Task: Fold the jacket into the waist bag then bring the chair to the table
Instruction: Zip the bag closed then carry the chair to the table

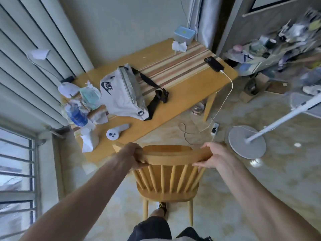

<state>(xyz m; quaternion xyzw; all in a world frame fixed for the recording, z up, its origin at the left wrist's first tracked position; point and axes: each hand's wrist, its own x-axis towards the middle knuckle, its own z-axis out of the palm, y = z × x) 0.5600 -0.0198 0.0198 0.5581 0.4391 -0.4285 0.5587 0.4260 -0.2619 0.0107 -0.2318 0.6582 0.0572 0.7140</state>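
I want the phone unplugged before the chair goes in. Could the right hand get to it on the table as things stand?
Probably not yet. The right hand is closed on the chair top rail, and the phone lies at the table's far right corner, well beyond it. Nothing blocks the way; the hand would have to let go first.

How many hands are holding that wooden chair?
2. The left hand grips the left end of the chair top rail; the right hand grips the right end. Both are closed around it, near the table.
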